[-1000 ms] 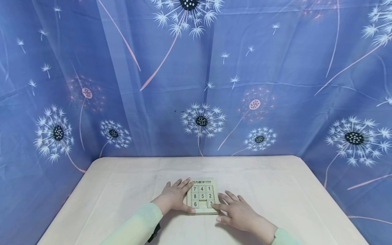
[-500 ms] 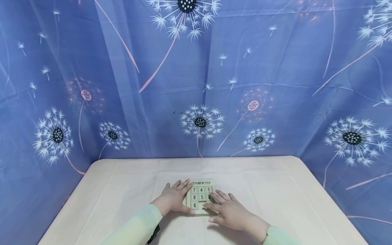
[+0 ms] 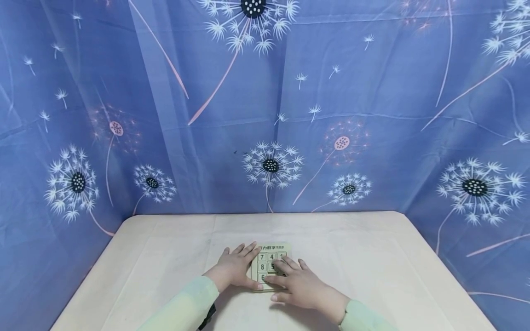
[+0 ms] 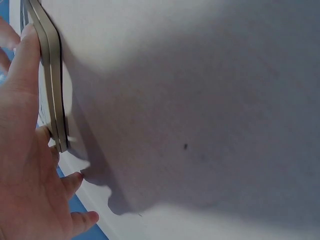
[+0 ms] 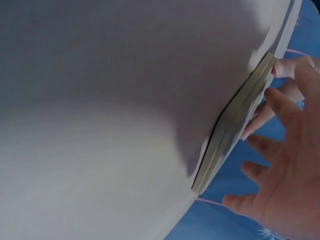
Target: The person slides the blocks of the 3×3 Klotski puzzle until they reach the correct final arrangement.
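While the splayed left hand [image 3: 237, 269] presses the left edge of the pale-green rectangular number puzzle [image 3: 267, 262] on the cream table [image 3: 356, 248], apparently to steady it, the empty right hand [image 3: 301, 284], also spread, overlies square numbered tiles [image 3: 262, 267].

Left grip [image 4: 25, 155] touching board [image 4: 56, 100], shadowed pale tabletop [image 4: 225, 100]

Curtained-off nook, blue dandelion-print drapes [image 3: 215, 161], pale tabletop [image 3: 352, 248]
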Available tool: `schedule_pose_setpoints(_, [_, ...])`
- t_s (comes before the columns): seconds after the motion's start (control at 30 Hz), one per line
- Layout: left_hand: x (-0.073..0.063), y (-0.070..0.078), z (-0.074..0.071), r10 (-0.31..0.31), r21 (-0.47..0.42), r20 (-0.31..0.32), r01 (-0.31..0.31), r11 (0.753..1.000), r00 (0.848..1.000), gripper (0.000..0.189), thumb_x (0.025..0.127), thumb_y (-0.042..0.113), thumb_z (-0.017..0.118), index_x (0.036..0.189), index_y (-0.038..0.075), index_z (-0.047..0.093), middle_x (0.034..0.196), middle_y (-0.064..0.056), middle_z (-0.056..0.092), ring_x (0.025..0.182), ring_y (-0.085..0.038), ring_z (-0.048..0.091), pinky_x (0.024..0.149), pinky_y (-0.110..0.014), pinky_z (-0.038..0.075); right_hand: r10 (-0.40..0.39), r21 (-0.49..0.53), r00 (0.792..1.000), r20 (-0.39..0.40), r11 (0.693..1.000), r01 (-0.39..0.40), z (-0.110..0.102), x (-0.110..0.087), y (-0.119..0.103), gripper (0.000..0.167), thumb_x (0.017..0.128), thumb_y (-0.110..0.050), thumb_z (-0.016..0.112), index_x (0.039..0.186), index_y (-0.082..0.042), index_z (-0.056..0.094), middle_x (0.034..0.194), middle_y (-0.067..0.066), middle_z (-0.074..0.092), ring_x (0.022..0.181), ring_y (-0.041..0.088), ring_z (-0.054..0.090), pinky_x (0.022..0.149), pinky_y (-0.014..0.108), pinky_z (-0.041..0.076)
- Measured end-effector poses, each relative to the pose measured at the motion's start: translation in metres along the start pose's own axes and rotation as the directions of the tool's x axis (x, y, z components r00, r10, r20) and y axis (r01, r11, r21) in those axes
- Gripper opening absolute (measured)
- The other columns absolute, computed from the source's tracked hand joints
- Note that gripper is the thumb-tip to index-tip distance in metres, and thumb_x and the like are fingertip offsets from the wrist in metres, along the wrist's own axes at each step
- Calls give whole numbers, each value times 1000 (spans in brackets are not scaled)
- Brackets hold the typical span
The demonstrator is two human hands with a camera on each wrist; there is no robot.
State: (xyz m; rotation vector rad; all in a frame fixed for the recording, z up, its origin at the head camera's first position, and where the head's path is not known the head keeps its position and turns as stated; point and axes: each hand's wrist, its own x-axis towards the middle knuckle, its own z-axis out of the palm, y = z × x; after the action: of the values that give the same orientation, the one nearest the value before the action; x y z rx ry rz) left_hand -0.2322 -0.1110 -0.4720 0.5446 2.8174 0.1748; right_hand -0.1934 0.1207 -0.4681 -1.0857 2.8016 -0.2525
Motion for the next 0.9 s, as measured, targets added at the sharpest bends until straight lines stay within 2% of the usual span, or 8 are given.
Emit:
schedule_pose_setpoints(0.4, [-1,4,-1,3,-7,-3,-3,1000,1000,111,73,73,77,160,20,36,171,0,29,155,-34,35,123,-66,31,33,22,999,15,999,-33,1,-6,7,51,92,-59,62,138,-37,64,160,11,47,150,43,39,114,76,36])
schedule_pose_setpoints(0.73, [2,-2,5,2,8,-7,-2,1000,1000,112,72,75,77,160,20,36,171,0,30,155,-34,34,123,-66,30,10,-7,1000,8,1000,-10,1,-5,15,50,91,-58,63,137,-38,64,159,10,49,150,41,40,113,75,37])
schedule_pose_setpoints(0.9, [2,-1,3,-2,23,-3,2,1000,1000,112,72,77,75,161,21,35,171,1,29,156,-33,33,124,-65,30,11,0,1000,8,1000,-11,0,-7,17,51,91,-58,64,137,-37,65,159,10,49,150,42,40,113,76,36])
